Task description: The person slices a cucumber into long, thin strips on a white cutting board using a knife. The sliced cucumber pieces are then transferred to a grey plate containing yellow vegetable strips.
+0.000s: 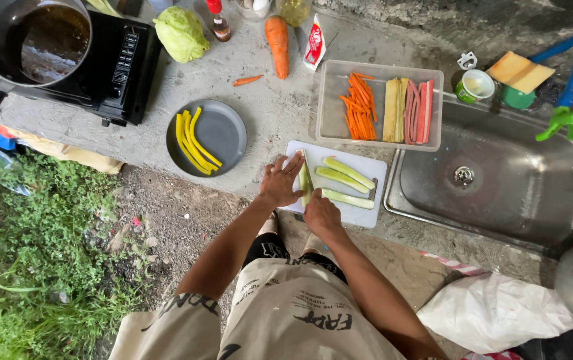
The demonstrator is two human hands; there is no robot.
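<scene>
Head view: the left hand (278,181) presses flat on a cucumber strip (305,179) on the white cutting board (360,215), while the right hand (322,215) grips a knife (blade mostly hidden) against it; three cucumber spears (343,179) lie beside.

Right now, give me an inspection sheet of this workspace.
Surface: rough concrete counter, sink set in at the right.
Job's things: white cutting board with cucumber strips; one cucumber piece stands on edge.
Clutter: clear tray of cut sticks, grey plate with yellow strips, carrot, cabbage, pan on a black stove.
Hands: left hand steadies the piece; right hand is at its near end, tool hidden.
Cables: nothing seen.
Surroundings: grass, dirt ground, white bag.
</scene>
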